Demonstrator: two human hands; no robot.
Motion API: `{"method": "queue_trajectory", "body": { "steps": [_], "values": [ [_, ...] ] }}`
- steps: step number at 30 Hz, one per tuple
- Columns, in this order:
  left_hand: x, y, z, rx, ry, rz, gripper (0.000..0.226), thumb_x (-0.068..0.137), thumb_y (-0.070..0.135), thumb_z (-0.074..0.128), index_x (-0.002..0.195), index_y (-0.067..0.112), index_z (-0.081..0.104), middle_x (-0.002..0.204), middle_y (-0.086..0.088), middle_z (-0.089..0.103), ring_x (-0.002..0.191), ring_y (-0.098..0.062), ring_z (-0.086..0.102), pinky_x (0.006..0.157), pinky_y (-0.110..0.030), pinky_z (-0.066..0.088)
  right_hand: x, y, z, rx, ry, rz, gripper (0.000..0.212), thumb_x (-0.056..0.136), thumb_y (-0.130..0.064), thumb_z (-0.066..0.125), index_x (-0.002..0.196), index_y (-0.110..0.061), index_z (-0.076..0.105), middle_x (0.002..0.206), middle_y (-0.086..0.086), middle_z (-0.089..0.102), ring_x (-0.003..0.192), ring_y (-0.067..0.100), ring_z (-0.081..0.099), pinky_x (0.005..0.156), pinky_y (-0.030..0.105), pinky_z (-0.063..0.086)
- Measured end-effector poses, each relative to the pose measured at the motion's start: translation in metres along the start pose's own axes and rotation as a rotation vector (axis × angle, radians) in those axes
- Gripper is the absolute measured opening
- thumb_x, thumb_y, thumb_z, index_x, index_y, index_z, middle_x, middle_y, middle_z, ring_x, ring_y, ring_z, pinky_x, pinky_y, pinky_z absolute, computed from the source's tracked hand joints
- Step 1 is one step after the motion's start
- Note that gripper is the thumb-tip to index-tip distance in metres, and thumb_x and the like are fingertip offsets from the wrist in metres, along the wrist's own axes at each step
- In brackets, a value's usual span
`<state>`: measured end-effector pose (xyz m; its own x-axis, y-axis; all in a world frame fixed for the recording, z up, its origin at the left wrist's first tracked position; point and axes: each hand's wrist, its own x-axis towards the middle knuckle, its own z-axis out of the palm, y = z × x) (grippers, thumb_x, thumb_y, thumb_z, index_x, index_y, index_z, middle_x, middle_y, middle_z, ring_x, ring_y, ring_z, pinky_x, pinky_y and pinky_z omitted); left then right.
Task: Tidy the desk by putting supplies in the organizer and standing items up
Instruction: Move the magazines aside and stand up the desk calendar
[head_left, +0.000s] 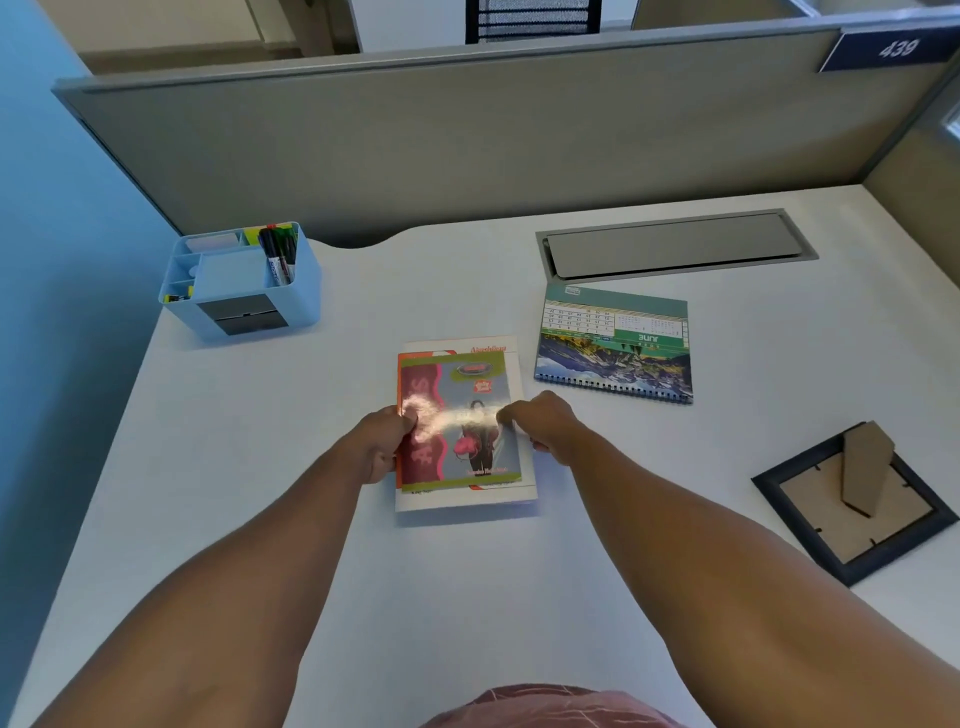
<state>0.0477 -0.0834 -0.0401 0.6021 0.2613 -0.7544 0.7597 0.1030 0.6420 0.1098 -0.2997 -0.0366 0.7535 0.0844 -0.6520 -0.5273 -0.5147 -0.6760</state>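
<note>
A small stack of glossy booklets (460, 395) lies flat in the middle of the white desk (260, 467). My left hand (382, 441) grips the stack's left edge, fingers curled round it. My right hand (545, 423) pinches the right edge. A light blue organizer (244, 283) stands at the back left, holding several markers and sticky notes. A spiral desk calendar (615, 348) lies flat to the right of the booklets. A dark picture frame (852, 501) lies face down at the right edge, its cardboard stand sticking up.
A grey cable-tray lid (675, 244) is set into the desk at the back right. A grey partition wall (467, 135) closes off the back and right sides. The desk's left edge drops off beside the organizer.
</note>
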Motion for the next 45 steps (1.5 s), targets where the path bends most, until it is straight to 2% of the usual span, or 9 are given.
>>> {"method": "queue_trajectory", "body": {
  "steps": [8, 14, 20, 22, 26, 30, 34, 37, 45],
  "values": [
    [0.030, 0.038, -0.023, -0.123, -0.085, 0.015, 0.030, 0.105, 0.024, 0.046, 0.131, 0.012, 0.055, 0.100, -0.005, 0.067, 0.088, -0.018, 0.063, 0.084, -0.040, 0.051, 0.027, -0.034, 0.015, 0.156, 0.048, -0.059, 0.024, 0.076, -0.021, 0.070, 0.095, -0.009, 0.059, 0.100, 0.020, 0.067, 0.085, 0.026, 0.067, 0.076, 0.038, 0.055],
    [0.062, 0.065, -0.040, -0.129, -0.072, 0.035, 0.032, 0.105, 0.026, 0.047, 0.133, 0.014, 0.054, 0.104, -0.004, 0.066, 0.088, -0.017, 0.063, 0.086, -0.042, 0.054, 0.046, -0.064, 0.018, 0.182, 0.051, -0.070, 0.073, 0.072, -0.033, 0.076, 0.136, -0.013, 0.046, 0.128, 0.004, 0.054, 0.116, 0.025, 0.055, 0.101, 0.047, 0.049],
    [0.094, 0.093, -0.044, -0.126, 0.042, 0.085, 0.030, 0.103, 0.028, 0.053, 0.128, 0.015, 0.060, 0.088, 0.003, 0.065, 0.068, -0.011, 0.059, 0.067, -0.031, 0.052, 0.078, -0.090, 0.020, 0.084, 0.172, -0.179, 0.038, 0.078, -0.015, 0.073, 0.115, -0.009, 0.067, 0.109, 0.007, 0.068, 0.102, 0.025, 0.065, 0.092, 0.041, 0.056],
    [0.107, 0.103, -0.043, -0.147, 0.081, 0.110, 0.028, 0.101, 0.029, 0.056, 0.124, 0.015, 0.062, 0.091, 0.002, 0.067, 0.074, -0.012, 0.062, 0.077, -0.033, 0.054, 0.091, -0.100, 0.019, 0.074, 0.206, -0.194, 0.032, 0.080, -0.014, 0.070, 0.111, -0.008, 0.069, 0.098, 0.003, 0.067, 0.096, 0.021, 0.064, 0.089, 0.035, 0.056],
    [0.127, 0.126, -0.037, -0.160, 0.136, 0.162, 0.022, 0.098, 0.033, 0.060, 0.113, 0.018, 0.065, 0.091, 0.000, 0.071, 0.078, -0.014, 0.068, 0.071, -0.030, 0.055, 0.116, -0.120, 0.020, 0.030, 0.271, -0.218, 0.018, 0.078, -0.012, 0.065, 0.089, 0.001, 0.068, 0.077, 0.007, 0.063, 0.074, 0.024, 0.057, 0.065, 0.032, 0.048],
    [0.149, 0.144, -0.034, -0.087, 0.198, 0.213, 0.031, 0.100, 0.030, 0.058, 0.126, 0.015, 0.065, 0.109, -0.004, 0.072, 0.094, -0.021, 0.069, 0.080, -0.031, 0.056, 0.139, -0.135, 0.017, 0.026, 0.330, -0.245, 0.027, 0.081, -0.009, 0.064, 0.101, 0.009, 0.067, 0.106, 0.024, 0.069, 0.101, 0.040, 0.063, 0.085, 0.049, 0.056],
    [0.162, 0.154, -0.028, 0.006, 0.255, 0.259, 0.028, 0.102, 0.028, 0.052, 0.125, 0.017, 0.066, 0.114, -0.003, 0.070, 0.099, -0.021, 0.066, 0.078, -0.030, 0.052, 0.158, -0.147, 0.014, -0.008, 0.339, -0.276, 0.031, 0.085, -0.008, 0.063, 0.108, 0.013, 0.064, 0.114, 0.024, 0.067, 0.109, 0.038, 0.063, 0.094, 0.048, 0.052],
    [0.172, 0.155, -0.025, 0.060, 0.311, 0.291, 0.031, 0.100, 0.031, 0.056, 0.126, 0.017, 0.066, 0.117, -0.002, 0.069, 0.100, -0.020, 0.065, 0.081, -0.030, 0.053, 0.172, -0.154, 0.015, -0.030, 0.328, -0.282, 0.028, 0.091, -0.012, 0.060, 0.111, 0.006, 0.066, 0.115, 0.012, 0.070, 0.106, 0.027, 0.066, 0.083, 0.030, 0.056],
    [0.179, 0.159, -0.021, 0.288, 0.481, 0.355, 0.041, 0.095, 0.043, 0.062, 0.128, 0.019, 0.064, 0.123, -0.002, 0.068, 0.102, -0.019, 0.065, 0.092, -0.036, 0.054, 0.201, -0.156, 0.021, -0.310, 0.360, -0.254, 0.016, 0.091, -0.017, 0.058, 0.080, -0.005, 0.061, 0.091, 0.006, 0.070, 0.087, 0.021, 0.064, 0.070, 0.023, 0.051]
  ]
}}
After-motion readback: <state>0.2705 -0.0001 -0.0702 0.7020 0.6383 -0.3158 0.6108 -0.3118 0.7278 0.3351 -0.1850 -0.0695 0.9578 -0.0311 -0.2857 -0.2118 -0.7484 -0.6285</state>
